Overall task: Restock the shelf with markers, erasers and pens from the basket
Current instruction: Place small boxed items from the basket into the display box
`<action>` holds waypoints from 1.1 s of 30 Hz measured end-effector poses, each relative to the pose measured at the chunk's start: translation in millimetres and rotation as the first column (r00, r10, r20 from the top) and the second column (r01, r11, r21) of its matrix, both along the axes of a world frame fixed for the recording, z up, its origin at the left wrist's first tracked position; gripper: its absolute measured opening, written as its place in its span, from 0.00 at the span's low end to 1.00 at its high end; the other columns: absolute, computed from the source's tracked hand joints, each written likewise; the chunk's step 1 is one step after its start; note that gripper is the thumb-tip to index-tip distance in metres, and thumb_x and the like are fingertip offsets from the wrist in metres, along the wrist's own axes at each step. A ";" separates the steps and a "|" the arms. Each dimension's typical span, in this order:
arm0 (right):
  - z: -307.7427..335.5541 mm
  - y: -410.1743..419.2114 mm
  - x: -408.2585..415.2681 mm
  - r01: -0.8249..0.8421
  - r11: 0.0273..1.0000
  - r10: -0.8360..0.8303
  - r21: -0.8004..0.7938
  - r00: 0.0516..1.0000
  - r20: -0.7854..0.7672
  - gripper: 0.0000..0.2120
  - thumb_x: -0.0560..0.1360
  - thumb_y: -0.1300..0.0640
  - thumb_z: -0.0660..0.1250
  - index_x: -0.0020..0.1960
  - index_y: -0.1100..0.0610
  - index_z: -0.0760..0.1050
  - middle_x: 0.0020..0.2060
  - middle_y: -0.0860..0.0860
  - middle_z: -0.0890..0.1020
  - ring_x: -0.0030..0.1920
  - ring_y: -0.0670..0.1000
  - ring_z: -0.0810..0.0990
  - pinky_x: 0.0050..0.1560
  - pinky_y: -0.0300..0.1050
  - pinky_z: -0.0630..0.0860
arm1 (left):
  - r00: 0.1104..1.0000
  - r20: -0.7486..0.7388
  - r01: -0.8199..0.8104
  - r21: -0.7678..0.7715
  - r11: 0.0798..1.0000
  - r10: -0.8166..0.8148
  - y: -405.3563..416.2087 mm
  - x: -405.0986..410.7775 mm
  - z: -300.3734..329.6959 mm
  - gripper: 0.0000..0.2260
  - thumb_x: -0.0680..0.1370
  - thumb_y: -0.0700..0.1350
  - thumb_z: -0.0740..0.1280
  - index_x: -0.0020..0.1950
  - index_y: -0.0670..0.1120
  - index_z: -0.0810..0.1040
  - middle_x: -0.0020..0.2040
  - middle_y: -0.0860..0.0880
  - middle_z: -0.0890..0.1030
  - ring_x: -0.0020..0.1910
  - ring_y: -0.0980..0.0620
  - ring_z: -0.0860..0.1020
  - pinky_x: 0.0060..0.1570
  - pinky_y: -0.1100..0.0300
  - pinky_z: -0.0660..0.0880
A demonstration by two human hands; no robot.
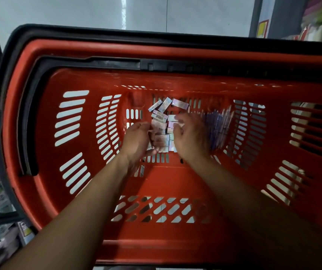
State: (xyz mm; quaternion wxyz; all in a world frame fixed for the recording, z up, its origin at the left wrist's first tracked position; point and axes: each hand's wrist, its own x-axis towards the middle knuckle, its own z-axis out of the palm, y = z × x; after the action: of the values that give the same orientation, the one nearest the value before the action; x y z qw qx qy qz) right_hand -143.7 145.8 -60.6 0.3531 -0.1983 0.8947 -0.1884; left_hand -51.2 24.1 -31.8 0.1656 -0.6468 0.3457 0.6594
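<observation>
Many erasers (159,131) — long axes crosswise

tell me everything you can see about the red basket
The red basket is plastic by its look, with slotted walls and floor and black handles folded along its rim. It sits on a pale floor beside shelves. On its bottom lie small boxes and blurred pens. The left hand and right hand reach inside.

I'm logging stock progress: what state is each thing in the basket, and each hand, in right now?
Red basket: on the floor, handle folded down along its rim.
Small boxes: loose pile on basket bottom.
Pens: bunched right of the boxes, blurred.
Left hand: cupped against the boxes.
Right hand: reaching over the boxes, blurred.
</observation>
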 end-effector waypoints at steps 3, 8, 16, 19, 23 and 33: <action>-16.8 -0.8 -19.0 -0.210 0.967 0.226 0.146 0.969 -0.100 0.18 0.80 0.60 0.69 0.69 0.52 0.77 0.64 0.57 0.74 0.63 0.58 0.76 0.60 0.52 0.77 | 1.000 -0.002 -0.010 0.005 1.000 0.010 0.6 1.0 -0.4 0.15 0.86 0.43 0.58 0.64 0.36 0.78 0.31 0.51 0.78 0.27 0.55 0.77 0.26 0.62 0.74; -28.0 -0.6 -28.9 -0.332 0.921 0.361 0.203 0.924 -0.127 0.13 0.78 0.62 0.71 0.62 0.56 0.78 0.64 0.57 0.71 0.64 0.58 0.73 0.60 0.52 0.77 | 0.999 -0.040 -0.007 0.037 0.999 0.008 0.6 5.3 -1.5 0.15 0.82 0.44 0.61 0.60 0.36 0.82 0.35 0.49 0.79 0.30 0.53 0.77 0.29 0.61 0.72; -14.2 -1.0 -20.5 0.091 0.995 -0.095 0.047 0.991 0.098 0.06 0.77 0.56 0.75 0.48 0.52 0.77 0.44 0.46 0.80 0.45 0.46 0.79 0.42 0.41 0.73 | 0.963 -0.118 -0.222 0.152 0.963 0.240 -2.8 3.4 2.3 0.15 0.85 0.48 0.58 0.42 0.48 0.77 0.34 0.49 0.75 0.28 0.54 0.73 0.25 0.62 0.71; 4.2 -9.6 -5.5 0.321 0.947 -0.287 -0.016 0.867 0.408 0.07 0.76 0.55 0.76 0.47 0.47 0.78 0.42 0.42 0.83 0.41 0.41 0.83 0.40 0.37 0.79 | 0.962 -0.109 -0.232 0.162 0.959 0.251 -1.9 1.4 2.3 0.16 0.85 0.53 0.58 0.44 0.48 0.78 0.36 0.49 0.77 0.30 0.54 0.76 0.28 0.62 0.73; 18.2 -7.7 19.2 0.371 0.928 -0.276 -0.046 0.764 0.583 0.06 0.77 0.53 0.75 0.43 0.45 0.82 0.38 0.47 0.87 0.38 0.50 0.87 0.42 0.54 0.86 | 0.986 -0.113 -0.105 0.174 0.979 0.125 -1.5 0.7 0.9 0.17 0.84 0.54 0.58 0.52 0.46 0.81 0.44 0.47 0.84 0.37 0.52 0.81 0.33 0.61 0.74; -20.0 12.2 -2.8 -0.229 0.940 0.262 0.251 0.959 -0.106 0.20 0.79 0.58 0.70 0.71 0.54 0.75 0.64 0.54 0.72 0.64 0.56 0.72 0.59 0.49 0.77 | 0.989 -0.092 -0.108 0.082 0.991 0.116 -3.4 0.5 -1.1 0.10 0.82 0.44 0.58 0.44 0.47 0.75 0.33 0.50 0.72 0.28 0.53 0.70 0.23 0.61 0.66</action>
State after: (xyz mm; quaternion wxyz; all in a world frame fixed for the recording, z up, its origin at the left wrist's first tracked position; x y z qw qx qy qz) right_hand -146.5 158.0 -80.6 0.3325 -0.2773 0.9012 -0.0208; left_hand -50.7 20.7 -32.9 0.1359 -0.6257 0.2909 0.7109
